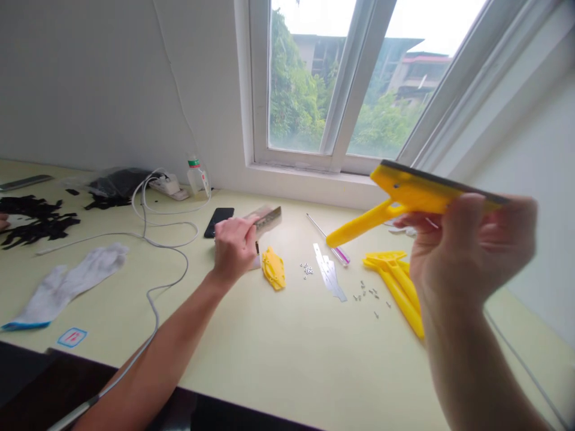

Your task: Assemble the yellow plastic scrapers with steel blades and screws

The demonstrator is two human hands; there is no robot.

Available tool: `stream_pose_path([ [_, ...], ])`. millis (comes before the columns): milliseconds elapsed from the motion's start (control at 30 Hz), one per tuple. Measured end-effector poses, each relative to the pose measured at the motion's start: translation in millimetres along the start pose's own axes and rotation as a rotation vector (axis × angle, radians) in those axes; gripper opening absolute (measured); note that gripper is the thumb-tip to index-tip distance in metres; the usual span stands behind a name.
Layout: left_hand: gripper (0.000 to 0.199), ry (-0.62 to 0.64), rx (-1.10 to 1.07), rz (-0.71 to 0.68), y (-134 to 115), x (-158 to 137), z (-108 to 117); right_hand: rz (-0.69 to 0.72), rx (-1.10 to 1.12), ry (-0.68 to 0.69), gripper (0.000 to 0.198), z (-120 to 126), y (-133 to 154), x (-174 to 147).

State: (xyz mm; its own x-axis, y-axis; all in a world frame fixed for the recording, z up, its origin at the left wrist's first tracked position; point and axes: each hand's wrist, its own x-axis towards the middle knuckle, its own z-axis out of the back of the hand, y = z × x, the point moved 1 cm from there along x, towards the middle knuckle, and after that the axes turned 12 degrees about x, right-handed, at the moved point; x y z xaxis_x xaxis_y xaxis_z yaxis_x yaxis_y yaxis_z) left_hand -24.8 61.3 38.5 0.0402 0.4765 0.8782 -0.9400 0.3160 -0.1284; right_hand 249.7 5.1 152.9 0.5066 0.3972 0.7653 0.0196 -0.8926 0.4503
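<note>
My right hand (pixel 471 245) is closed around the head of a yellow scraper (pixel 404 194) with a dark strip along its top edge. It is raised over the table's right side, handle pointing down-left. My left hand (pixel 236 245) has its fingers closed on a thin, shiny packet-like piece (pixel 269 219); its contents are unclear. Just right of that hand lie flat yellow plastic parts (pixel 274 269). Small nuts (pixel 307 270), flat metal plates (pixel 330 272), a screwdriver (pixel 330 240) and loose screws (pixel 371 293) are spread in the middle. Yellow handles (pixel 399 287) lie partly behind my right wrist.
A black phone (pixel 218 222) lies behind my left hand. White cables (pixel 166 242) curl across the left side near a bottle (pixel 197 178) and power strip (pixel 169 187). A white glove (pixel 67 284), black strips (pixel 36 218) and another person's hand (pixel 3 222) are farther left.
</note>
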Motion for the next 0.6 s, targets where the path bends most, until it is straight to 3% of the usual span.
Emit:
stream_pose_path([
  [100, 0.028, 0.153, 0.163, 0.139, 34, 7, -9, -0.213, 0.002, 0.125, 0.024, 7, -17, -1],
  [267, 0.027, 0.436, 0.144, 0.317, 65, 1, -23, -0.495, 0.004, 0.371, 0.029, 3, -30, -16],
  [333, 0.029, 0.41, 0.168, 0.339, 67, 0, -23, -0.546, 0.002, 0.405, 0.029, 0, -30, -21],
  [467, 0.031, 0.114, 0.203, 0.293, 50, 3, -14, -0.617, 0.03, 0.407, 0.029, -3, -36, -29],
  [533, 0.026, 0.057, 0.047, 0.2, 29, 1, -8, -0.675, 0.07, 0.389, 0.03, -4, -41, -34],
  [600, 0.027, 0.146, -0.278, 0.082, 0, -5, -3, -0.75, 0.103, 0.365, 0.03, -8, -46, -42],
])
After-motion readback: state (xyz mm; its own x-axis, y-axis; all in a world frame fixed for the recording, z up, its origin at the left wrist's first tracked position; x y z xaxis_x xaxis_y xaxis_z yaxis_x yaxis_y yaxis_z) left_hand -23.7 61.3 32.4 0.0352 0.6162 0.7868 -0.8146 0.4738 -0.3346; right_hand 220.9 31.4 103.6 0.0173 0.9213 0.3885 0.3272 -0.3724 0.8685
